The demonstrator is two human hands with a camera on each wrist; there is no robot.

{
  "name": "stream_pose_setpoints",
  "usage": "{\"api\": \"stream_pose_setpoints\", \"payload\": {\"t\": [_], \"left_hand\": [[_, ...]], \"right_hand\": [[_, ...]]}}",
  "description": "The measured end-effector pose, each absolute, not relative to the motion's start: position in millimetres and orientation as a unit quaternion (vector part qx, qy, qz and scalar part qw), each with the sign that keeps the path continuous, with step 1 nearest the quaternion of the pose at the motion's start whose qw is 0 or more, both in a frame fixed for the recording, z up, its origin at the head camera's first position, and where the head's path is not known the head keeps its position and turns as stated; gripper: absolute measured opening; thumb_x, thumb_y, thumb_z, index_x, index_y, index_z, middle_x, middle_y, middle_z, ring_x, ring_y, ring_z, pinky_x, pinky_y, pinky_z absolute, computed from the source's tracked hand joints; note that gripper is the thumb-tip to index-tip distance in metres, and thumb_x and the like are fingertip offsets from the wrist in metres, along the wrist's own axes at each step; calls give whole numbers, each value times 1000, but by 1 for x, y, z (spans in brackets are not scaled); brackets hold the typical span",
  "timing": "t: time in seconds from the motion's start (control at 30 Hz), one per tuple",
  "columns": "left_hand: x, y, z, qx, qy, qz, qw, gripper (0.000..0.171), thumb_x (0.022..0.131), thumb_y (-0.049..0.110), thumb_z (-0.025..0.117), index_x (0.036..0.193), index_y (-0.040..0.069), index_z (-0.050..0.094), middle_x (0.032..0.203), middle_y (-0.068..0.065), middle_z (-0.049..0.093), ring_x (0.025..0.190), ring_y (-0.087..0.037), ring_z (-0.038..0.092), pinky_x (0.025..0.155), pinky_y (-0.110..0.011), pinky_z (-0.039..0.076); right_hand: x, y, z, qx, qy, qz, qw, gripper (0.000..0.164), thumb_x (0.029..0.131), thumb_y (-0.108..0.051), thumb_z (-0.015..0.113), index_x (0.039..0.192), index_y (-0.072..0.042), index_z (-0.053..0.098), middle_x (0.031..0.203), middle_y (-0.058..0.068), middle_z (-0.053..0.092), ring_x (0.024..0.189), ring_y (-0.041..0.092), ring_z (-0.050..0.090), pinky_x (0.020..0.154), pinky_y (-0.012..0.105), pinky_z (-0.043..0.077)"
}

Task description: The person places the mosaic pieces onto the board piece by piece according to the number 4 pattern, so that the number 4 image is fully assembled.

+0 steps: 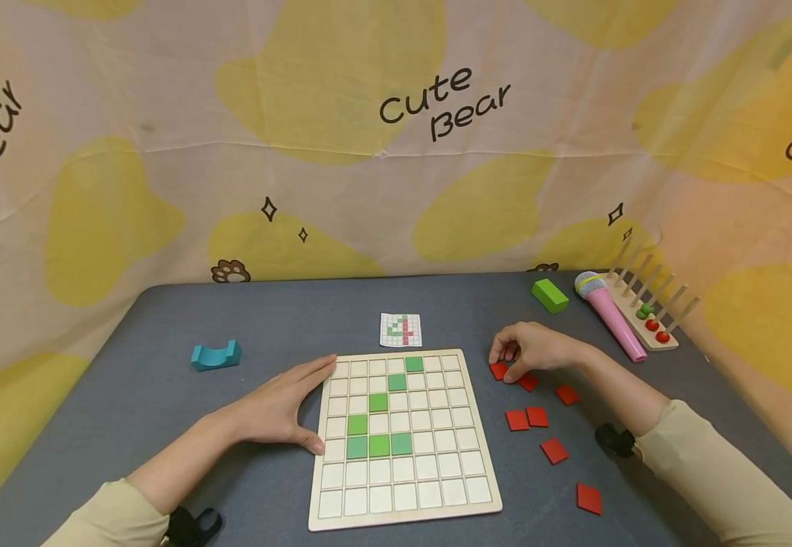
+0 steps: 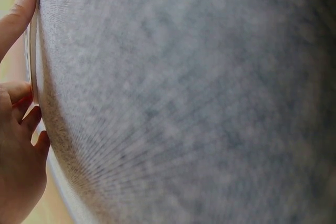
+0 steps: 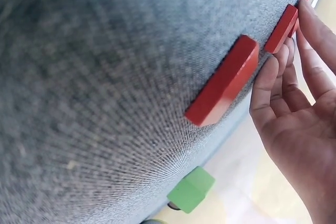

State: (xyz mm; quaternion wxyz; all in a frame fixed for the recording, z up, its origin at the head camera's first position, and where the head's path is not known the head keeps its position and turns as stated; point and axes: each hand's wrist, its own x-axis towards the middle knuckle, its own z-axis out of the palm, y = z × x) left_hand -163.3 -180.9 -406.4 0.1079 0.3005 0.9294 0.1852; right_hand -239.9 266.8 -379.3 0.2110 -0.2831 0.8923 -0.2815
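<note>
A wooden grid board (image 1: 405, 518) with white squares lies in front of me, several green tiles (image 1: 378, 445) forming a diagonal and a short row on it. My left hand (image 1: 279, 406) rests along its left edge, thumb and fingers spread and touching the rim; the left wrist view shows this hand (image 2: 21, 150) at its far left. To the right of the board, my right hand (image 1: 539, 349) pinches a red tile (image 1: 498, 371) between thumb and fingers, low over the table. Another red tile (image 1: 528, 383) lies just below that hand.
More red tiles (image 1: 553, 450) are scattered right of the board. Behind it lies a small pattern card (image 1: 400, 330). A teal curved block (image 1: 216, 355) sits at left; a green block (image 1: 549, 295), pink microphone (image 1: 612, 315) and pegboard (image 1: 665, 343) stand back right.
</note>
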Motion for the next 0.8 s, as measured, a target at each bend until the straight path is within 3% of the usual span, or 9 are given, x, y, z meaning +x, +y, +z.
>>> {"api": "stream_pose_setpoints", "payload": {"t": [0.4, 0.8], "left_hand": [[-164, -181, -407, 306, 928, 186, 104, 124, 63, 72, 78, 156, 6, 28, 165, -10, 25, 148, -37, 33, 112, -61, 35], [-164, -181, -408, 306, 927, 188, 104, 124, 63, 72, 78, 156, 6, 28, 165, -10, 26, 148, -38, 33, 112, -62, 35]], "right_hand": [[-241, 265, -380, -289, 896, -280, 186, 25, 70, -11, 86, 88, -13, 68, 81, 1, 65, 79, 12, 59, 72, 20, 49], [-241, 260, -373, -289, 886, -302, 200, 13, 80, -4, 77, 89, -10, 69, 80, 2, 68, 74, 11, 61, 69, 21, 52]]}}
